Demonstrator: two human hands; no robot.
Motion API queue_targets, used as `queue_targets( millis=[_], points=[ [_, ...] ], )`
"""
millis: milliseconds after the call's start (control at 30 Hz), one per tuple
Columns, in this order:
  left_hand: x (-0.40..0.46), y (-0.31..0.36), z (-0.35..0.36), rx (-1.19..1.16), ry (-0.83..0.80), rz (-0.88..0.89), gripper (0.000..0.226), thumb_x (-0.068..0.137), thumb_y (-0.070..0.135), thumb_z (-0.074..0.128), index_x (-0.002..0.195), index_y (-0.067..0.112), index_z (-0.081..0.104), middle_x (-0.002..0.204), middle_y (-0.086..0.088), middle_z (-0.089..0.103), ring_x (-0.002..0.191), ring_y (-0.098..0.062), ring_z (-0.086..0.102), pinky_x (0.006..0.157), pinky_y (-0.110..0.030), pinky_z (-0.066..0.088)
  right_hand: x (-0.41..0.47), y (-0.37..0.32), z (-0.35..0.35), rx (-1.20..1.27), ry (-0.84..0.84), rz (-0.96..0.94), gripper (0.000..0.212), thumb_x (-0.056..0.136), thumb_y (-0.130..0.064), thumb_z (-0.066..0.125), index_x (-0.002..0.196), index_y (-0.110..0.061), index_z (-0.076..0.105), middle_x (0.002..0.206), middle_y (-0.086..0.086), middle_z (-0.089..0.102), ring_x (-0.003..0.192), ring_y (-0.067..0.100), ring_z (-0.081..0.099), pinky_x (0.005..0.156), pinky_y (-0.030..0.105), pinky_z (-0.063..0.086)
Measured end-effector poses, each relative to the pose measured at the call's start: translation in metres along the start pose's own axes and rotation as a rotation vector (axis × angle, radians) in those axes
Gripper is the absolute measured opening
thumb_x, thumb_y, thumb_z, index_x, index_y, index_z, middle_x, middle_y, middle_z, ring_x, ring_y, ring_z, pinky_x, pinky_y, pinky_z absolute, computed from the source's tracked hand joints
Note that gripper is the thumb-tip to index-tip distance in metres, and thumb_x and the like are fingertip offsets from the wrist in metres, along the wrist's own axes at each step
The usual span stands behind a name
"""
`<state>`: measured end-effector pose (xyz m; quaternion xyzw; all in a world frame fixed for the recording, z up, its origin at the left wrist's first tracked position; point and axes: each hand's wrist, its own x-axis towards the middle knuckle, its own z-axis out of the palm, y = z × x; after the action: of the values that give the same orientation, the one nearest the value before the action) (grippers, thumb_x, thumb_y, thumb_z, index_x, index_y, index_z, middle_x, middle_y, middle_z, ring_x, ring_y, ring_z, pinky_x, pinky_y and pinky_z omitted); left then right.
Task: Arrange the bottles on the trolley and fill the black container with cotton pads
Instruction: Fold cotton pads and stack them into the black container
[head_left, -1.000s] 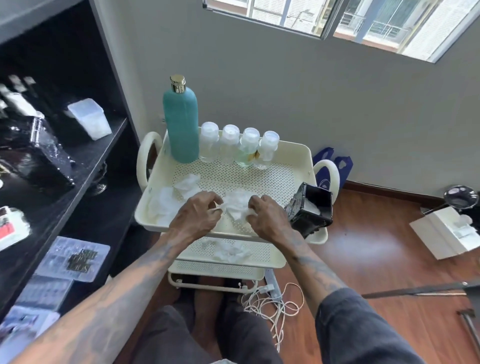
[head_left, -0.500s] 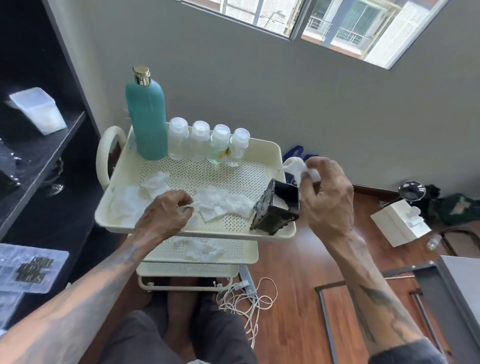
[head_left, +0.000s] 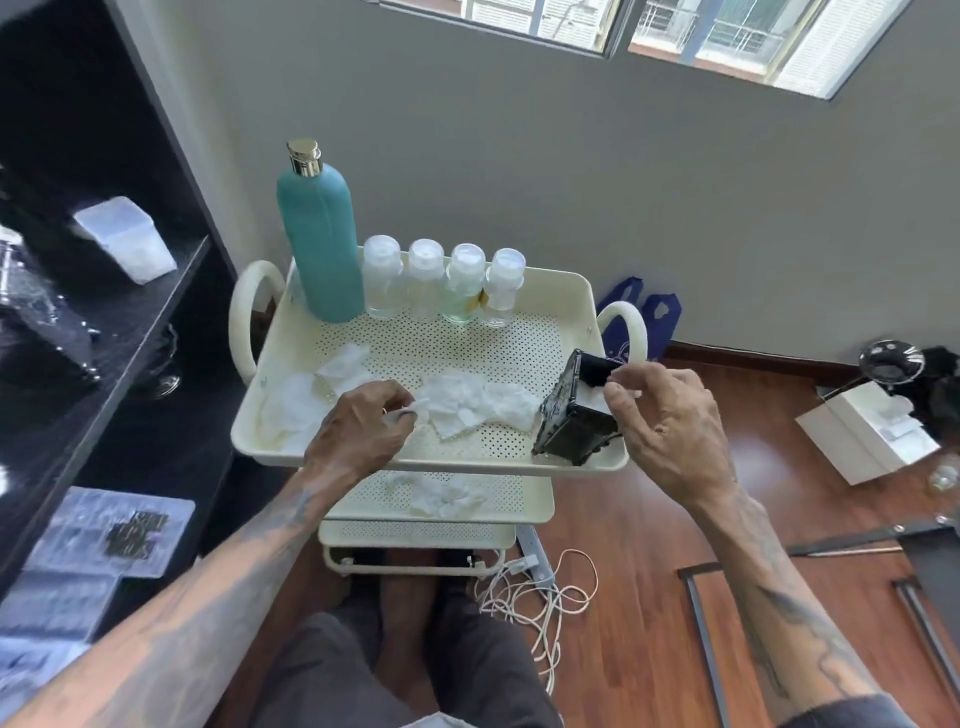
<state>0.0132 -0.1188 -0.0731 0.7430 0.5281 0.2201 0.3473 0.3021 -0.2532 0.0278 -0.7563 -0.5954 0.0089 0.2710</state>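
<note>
A cream trolley (head_left: 431, 461) carries a tall teal bottle (head_left: 322, 244) and a row of several small clear bottles (head_left: 444, 285) along its back edge. Loose cotton pads (head_left: 470, 406) lie in the middle of the top tray, more pads (head_left: 298, 408) at its left, others (head_left: 444, 496) on the shelf below. The black container (head_left: 574, 426) stands tilted at the tray's front right corner. My right hand (head_left: 670, 431) has its fingertips at the container's mouth, pinching a white pad into it. My left hand (head_left: 358, 431) pinches the edge of a cotton pad on the tray.
A black shelf unit (head_left: 130, 332) stands close on the left with a clear lidded box (head_left: 124, 239). On the wooden floor lie white cables (head_left: 535, 587), a white box (head_left: 867, 431), a blue bag (head_left: 641, 312) and a dark metal frame (head_left: 701, 613).
My right hand lifted a pad from the pile, carried it right and lowered it to the container's mouth. My left hand stayed on the pads. The view shifted.
</note>
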Motion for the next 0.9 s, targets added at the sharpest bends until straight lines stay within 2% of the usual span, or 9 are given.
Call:
queue_targets(
  millis=[100,233,300,400,500,567,633,733,900],
  points=[
    [0.000,0.002,0.000,0.007,-0.006,0.000,0.012,0.086,0.029,0.064,0.095,0.023,0.069,0.095,0.007,0.070,0.089,-0.012,0.065,0.081,-0.035,0.055,-0.008,-0.003,0.008,-0.169,-0.133,-0.075,0.045,0.095,-0.058,0.041,0.102,-0.025,0.070,0.098,-0.007,0.073,0.124,0.021,0.047,0.106,0.048,0.029],
    [0.000,0.004,0.000,0.016,0.001,-0.005,0.012,0.086,0.027,0.063,0.095,0.021,0.069,0.094,0.005,0.070,0.089,-0.014,0.065,0.082,-0.037,0.056,-0.002,-0.003,0.010,-0.235,-0.256,-0.037,0.064,0.091,-0.073,0.024,0.108,-0.033,0.072,0.126,-0.006,0.067,0.146,0.020,0.025,0.118,0.048,0.001],
    [-0.001,0.004,0.000,0.010,0.006,-0.018,0.013,0.086,0.029,0.063,0.095,0.022,0.069,0.094,0.006,0.070,0.090,-0.014,0.066,0.082,-0.038,0.056,0.000,-0.001,0.007,-0.161,-0.206,-0.055,0.062,0.090,-0.073,0.031,0.114,-0.032,0.071,0.139,-0.007,0.057,0.148,0.019,0.022,0.119,0.049,0.005],
    [-0.002,0.002,0.001,-0.023,0.007,-0.033,0.014,0.087,0.031,0.066,0.096,0.021,0.070,0.094,0.006,0.071,0.090,-0.013,0.067,0.080,-0.034,0.056,0.002,0.013,0.001,0.029,-0.084,-0.046,0.067,0.078,-0.060,0.065,0.137,-0.028,0.053,0.152,-0.004,0.040,0.145,0.018,0.025,0.117,0.048,0.025],
    [0.000,0.005,-0.002,-0.126,0.013,-0.056,0.010,0.088,0.032,0.070,0.094,0.024,0.071,0.090,0.010,0.071,0.086,-0.009,0.066,0.071,-0.019,0.049,0.015,0.028,-0.004,0.131,-0.360,0.110,0.104,0.069,-0.040,0.081,0.154,-0.027,0.022,0.160,-0.005,0.021,0.146,0.013,0.023,0.117,0.042,0.030],
    [0.003,0.017,-0.006,-0.221,0.011,-0.054,0.017,0.091,0.029,0.069,0.104,0.019,0.073,0.094,0.005,0.072,0.087,-0.014,0.066,0.073,-0.021,0.051,0.022,0.034,-0.002,0.144,-0.425,0.137,0.098,0.070,-0.030,0.081,0.152,-0.024,0.027,0.151,-0.001,0.037,0.137,0.014,0.038,0.110,0.039,0.040],
    [0.006,0.044,-0.010,-0.367,-0.045,-0.028,0.025,0.094,0.024,0.066,0.115,0.010,0.071,0.099,-0.002,0.072,0.092,-0.023,0.067,0.080,-0.032,0.057,0.025,0.037,0.001,0.210,-0.397,0.151,0.089,0.069,-0.022,0.082,0.146,-0.027,0.037,0.136,-0.004,0.049,0.126,0.010,0.047,0.094,0.024,0.050],
    [0.011,0.102,-0.008,-0.655,-0.146,0.020,0.027,0.093,0.019,0.067,0.118,0.008,0.070,0.104,-0.008,0.074,0.096,-0.025,0.070,0.082,-0.032,0.060,0.025,0.039,0.002,0.282,-0.382,0.182,0.087,0.066,-0.018,0.083,0.141,-0.033,0.042,0.122,-0.011,0.050,0.116,0.003,0.049,0.072,0.005,0.046],
    [0.019,0.175,0.022,-0.663,-0.172,0.118,0.015,0.086,0.016,0.075,0.099,0.008,0.074,0.091,-0.007,0.075,0.077,-0.010,0.069,0.068,-0.023,0.055,0.019,0.042,0.001,0.294,-0.368,0.184,0.084,0.068,-0.019,0.083,0.141,-0.030,0.042,0.123,-0.011,0.052,0.110,0.002,0.051,0.072,0.005,0.042]
  ],
)
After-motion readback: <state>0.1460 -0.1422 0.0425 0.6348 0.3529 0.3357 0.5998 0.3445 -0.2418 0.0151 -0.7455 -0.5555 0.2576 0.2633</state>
